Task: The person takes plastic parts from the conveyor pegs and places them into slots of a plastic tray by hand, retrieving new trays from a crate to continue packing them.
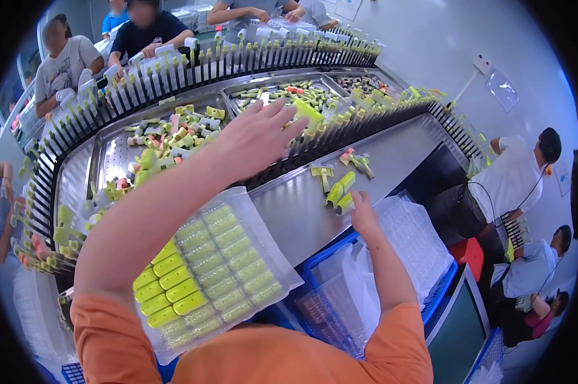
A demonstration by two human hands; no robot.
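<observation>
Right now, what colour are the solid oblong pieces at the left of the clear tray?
The oblong pieces are bright yellow-green; the head view shows them best.

1 left hand point(257, 137), 1 right hand point(364, 219), 2 lime blocks point(339, 190) on the bench point(279, 221)

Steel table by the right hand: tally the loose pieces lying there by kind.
Bright yellow-green blocks: 2, one at the fingertips of the right hand
Pale green T-shaped piece: 1
Pink-and-green cluster: 1, its pieces overlap too much to count singly
Total: 4, taking the cluster as one
</observation>
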